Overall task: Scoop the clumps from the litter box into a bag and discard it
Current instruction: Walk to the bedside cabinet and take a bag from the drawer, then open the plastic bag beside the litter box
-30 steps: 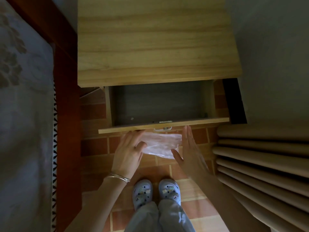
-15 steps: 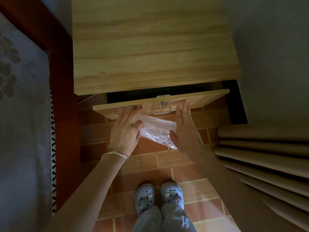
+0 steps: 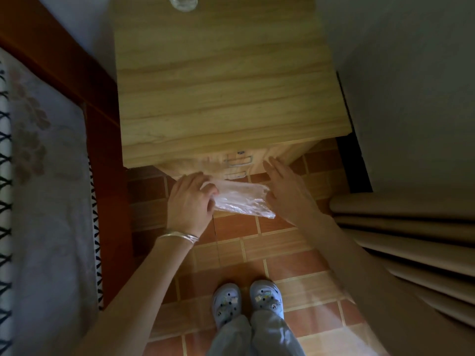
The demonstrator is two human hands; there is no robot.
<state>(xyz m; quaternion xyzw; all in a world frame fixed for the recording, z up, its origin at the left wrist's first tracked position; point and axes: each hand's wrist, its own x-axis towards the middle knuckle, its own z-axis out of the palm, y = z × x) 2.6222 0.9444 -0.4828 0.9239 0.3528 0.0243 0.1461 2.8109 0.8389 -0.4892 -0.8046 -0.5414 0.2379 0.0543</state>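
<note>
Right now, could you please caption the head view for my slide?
Left hand grips a clear plastic bag; flat right hand beside the shut drawer.

No writing can be read.
A small tag [image 3: 240, 152] on the nightstand [image 3: 231, 86] front, centre frame, is too blurred to make out.

One bag [image 3: 241, 200], one nightstand [image 3: 226, 80], two shoes [image 3: 227, 303] [image 3: 267, 298].

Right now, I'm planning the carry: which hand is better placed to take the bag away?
Left, probably: the left hand grips the plastic bag; the right hand lies open beside it.
</note>
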